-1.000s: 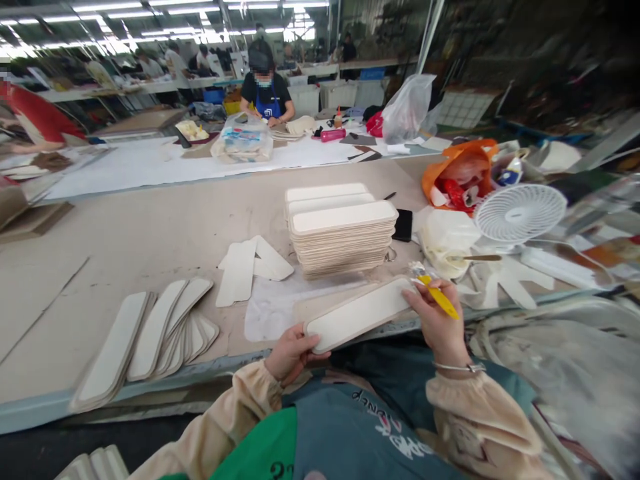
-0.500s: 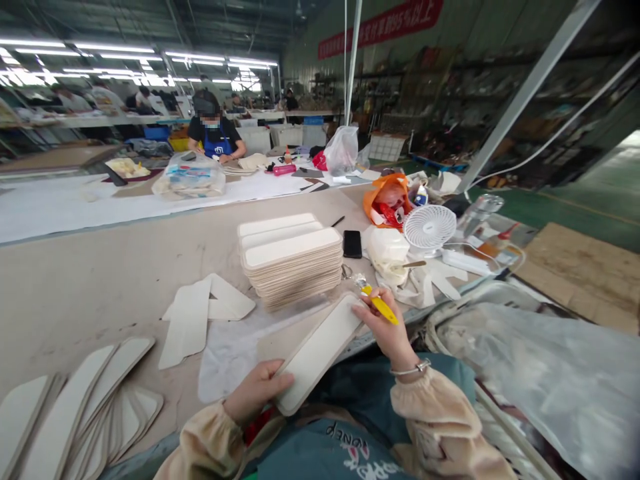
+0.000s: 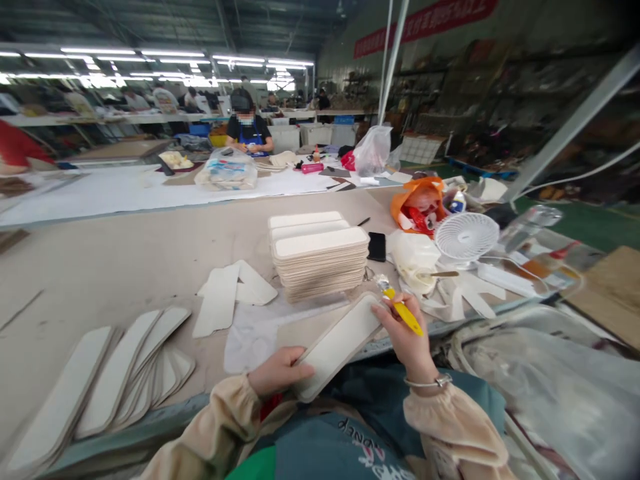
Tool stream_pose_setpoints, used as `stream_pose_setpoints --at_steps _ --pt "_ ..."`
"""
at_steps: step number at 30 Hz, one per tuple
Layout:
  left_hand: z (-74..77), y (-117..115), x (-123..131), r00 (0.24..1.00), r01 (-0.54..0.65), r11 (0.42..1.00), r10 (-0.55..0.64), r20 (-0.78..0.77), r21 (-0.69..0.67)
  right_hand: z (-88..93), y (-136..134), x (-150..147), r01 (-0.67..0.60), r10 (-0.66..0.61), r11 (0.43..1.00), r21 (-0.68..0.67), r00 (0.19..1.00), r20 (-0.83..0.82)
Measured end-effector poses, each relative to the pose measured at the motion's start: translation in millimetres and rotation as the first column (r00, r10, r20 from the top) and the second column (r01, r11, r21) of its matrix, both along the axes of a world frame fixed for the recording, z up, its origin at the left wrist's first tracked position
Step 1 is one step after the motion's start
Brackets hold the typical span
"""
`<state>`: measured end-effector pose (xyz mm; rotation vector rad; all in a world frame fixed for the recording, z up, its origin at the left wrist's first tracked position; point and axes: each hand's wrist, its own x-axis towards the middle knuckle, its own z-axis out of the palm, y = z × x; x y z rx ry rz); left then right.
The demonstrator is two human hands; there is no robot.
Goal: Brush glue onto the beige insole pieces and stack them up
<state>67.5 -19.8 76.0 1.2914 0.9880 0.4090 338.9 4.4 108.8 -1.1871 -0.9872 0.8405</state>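
Observation:
Between my hands a long pale panel with rounded corners (image 3: 340, 347) is held at a slant over the table's near edge. My left hand (image 3: 280, 370) pinches its lower end, thumb on top. At the upper end, my right hand (image 3: 403, 327) grips the panel's edge and also keeps a yellow-handled brush (image 3: 406, 316) in its fingers, the brush's head pointing up and away. Just beyond the panel stands a neat stack of similar panels (image 3: 320, 260). More panels lie fanned out (image 3: 120, 367) at the left.
White offcut strips (image 3: 220, 300) lie left of the stack. To its right are a black phone (image 3: 377, 247), a white bag (image 3: 413, 257), a white fan (image 3: 467, 237) and an orange bag (image 3: 417, 203). A co-worker (image 3: 249, 127) sits across the table. Plastic sheeting (image 3: 560, 373) lies at the right.
The whole view has swung left, so things appear farther right, and a red sleeve now shows at the far left. Both hands keep the same hold on the panel and brush.

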Motion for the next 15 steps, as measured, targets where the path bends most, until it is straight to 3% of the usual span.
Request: stream_pose_setpoints --at_steps 2,5,10,15 --pt "7.7 6 1 0.994 0.086 0.992 -0.080 -0.072 0.092 -0.4 -3 -4 0.009 -0.009 1.000 0.004 1.000 0.012" --pt "15.6 12 5 0.989 0.088 0.987 -0.070 -0.132 0.132 -3.7 -6 -9 0.011 -0.012 1.000 0.012 1.000 0.022" --pt "17.5 11 6 0.993 0.084 0.992 -0.076 -0.092 0.090 -5.0 -8 -15 0.036 -0.036 0.999 0.007 0.998 0.047" --pt "22.3 0 -12 0.998 0.054 0.998 -0.053 -0.021 0.019 0.2 -22 -25 -0.026 0.026 0.999 0.031 1.000 -0.014"
